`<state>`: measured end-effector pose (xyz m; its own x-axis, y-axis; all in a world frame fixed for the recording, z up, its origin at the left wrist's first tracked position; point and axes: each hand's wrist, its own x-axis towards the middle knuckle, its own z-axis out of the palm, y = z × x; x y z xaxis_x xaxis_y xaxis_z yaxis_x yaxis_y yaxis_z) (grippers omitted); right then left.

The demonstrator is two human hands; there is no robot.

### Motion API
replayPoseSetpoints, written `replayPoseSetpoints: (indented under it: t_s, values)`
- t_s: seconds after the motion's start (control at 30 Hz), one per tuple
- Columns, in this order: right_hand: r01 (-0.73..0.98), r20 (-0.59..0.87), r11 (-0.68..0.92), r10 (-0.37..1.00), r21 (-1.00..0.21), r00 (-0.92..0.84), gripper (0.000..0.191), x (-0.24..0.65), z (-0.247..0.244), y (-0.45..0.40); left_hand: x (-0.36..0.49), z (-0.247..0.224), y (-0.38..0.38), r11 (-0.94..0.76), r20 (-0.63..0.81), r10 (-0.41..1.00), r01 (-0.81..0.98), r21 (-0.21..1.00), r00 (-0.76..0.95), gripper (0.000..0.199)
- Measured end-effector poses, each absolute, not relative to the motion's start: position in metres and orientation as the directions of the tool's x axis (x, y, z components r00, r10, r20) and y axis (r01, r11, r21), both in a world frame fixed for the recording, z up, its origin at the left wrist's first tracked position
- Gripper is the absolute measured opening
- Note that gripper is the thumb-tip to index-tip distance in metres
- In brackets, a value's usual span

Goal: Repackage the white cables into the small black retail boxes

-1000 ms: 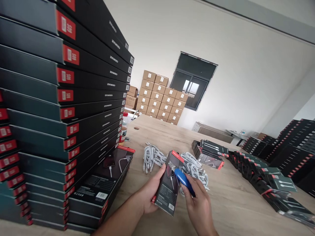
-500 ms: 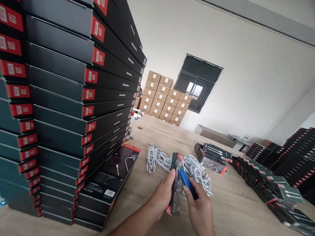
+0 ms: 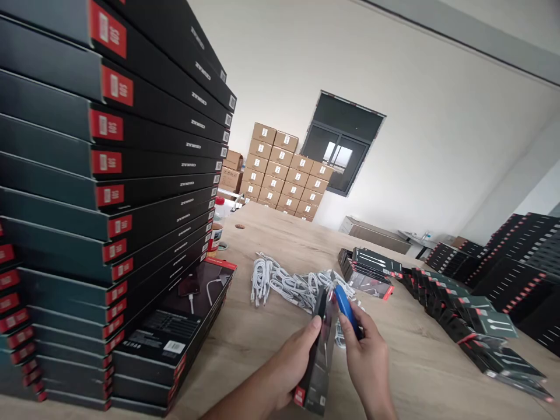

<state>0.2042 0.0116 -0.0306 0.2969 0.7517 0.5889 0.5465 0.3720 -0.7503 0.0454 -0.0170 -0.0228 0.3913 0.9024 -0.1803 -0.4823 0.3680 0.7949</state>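
My left hand is wrapped round a slim black box with a red label at its near end, held tilted above the table. In my right hand is a blue utility knife, gripped by its handle, with its tip at the far end of the box. A pile of coiled white charging cables lies just beyond both hands. Part of the pile is hidden behind the box and the knife.
Tall stacks of black boxes crowd the left side. More flat black packages run in a row along the right, beside a small stack. Brown cartons stand by the far wall under a window. A bottle shows behind the left stack.
The slim box has come nearer and lower, and its side has turned more toward me. The knife has shifted slightly right with my right hand, its tip by the box's far end. My view has shifted right.
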Motion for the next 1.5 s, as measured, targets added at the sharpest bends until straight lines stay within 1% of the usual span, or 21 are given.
replayPoseSetpoints:
  t_s: [0.07,0.13,0.3,0.47,0.57,0.7,0.73,0.87,1.0,1.13,1.23,1.3,1.4,1.5]
  values:
    - [0.567,0.594,0.377,0.761,-0.732,0.261,0.052,0.208,-0.031,0.012,0.043,-0.023,-0.011,0.409,-0.238,0.897,-0.495,0.767,0.373,0.049]
    - [0.584,0.588,0.379,0.78,-0.718,0.216,0.049,0.21,-0.032,0.012,0.039,-0.022,-0.004,0.405,-0.257,0.907,-0.526,0.748,0.332,0.054]
    - [0.592,0.531,0.366,0.838,-0.718,0.127,0.045,0.208,-0.033,0.012,0.027,-0.018,0.009,0.302,-0.21,0.953,-0.64,0.706,0.218,0.062]
    - [0.566,0.518,0.368,0.847,-0.737,0.123,0.047,0.204,-0.029,0.009,0.019,-0.02,0.019,0.226,-0.149,0.974,-0.726,0.649,0.169,0.057]
    - [0.538,0.503,0.378,0.859,-0.753,0.101,0.043,0.201,-0.026,0.007,0.016,-0.023,0.023,0.178,-0.119,0.984,-0.722,0.669,0.133,0.055]
    - [0.472,0.469,0.401,0.882,-0.785,0.03,0.035,0.194,-0.023,0.002,0.01,-0.023,0.022,0.079,0.004,0.993,-0.698,0.712,0.116,0.047]
    - [0.455,0.453,0.4,0.891,-0.796,0.01,0.035,0.192,-0.022,0.001,0.009,-0.023,0.021,0.061,0.027,0.993,-0.697,0.715,0.114,0.047]
    - [0.42,0.413,0.394,0.91,-0.818,-0.051,0.034,0.19,-0.02,-0.003,0.004,-0.021,0.021,0.011,0.067,0.994,-0.696,0.718,0.085,0.061]
    - [0.455,0.408,0.415,0.905,-0.788,-0.119,0.03,0.189,-0.019,-0.007,0.001,-0.021,0.023,-0.072,0.114,0.993,-0.693,0.718,0.015,0.067]
    - [0.47,0.391,0.439,0.898,-0.766,-0.202,0.025,0.184,-0.02,-0.011,-0.001,-0.022,0.025,-0.14,0.158,0.987,-0.644,0.752,-0.03,0.065]
    - [0.455,0.382,0.445,0.896,-0.771,-0.227,0.025,0.178,-0.022,-0.013,-0.002,-0.025,0.025,-0.16,0.164,0.985,-0.604,0.781,-0.049,0.058]
    - [0.46,0.395,0.433,0.901,-0.775,-0.181,0.026,0.172,-0.025,-0.013,0.0,-0.028,0.025,-0.164,0.165,0.985,-0.53,0.832,-0.046,0.051]
    - [0.479,0.421,0.402,0.904,-0.78,-0.074,0.03,0.169,-0.028,-0.007,0.007,-0.028,0.018,-0.169,0.176,0.984,-0.366,0.915,-0.015,0.042]
    - [0.47,0.44,0.357,0.895,-0.807,0.076,0.038,0.179,-0.029,0.006,0.015,-0.026,0.003,-0.177,0.208,0.973,-0.257,0.95,0.098,0.043]
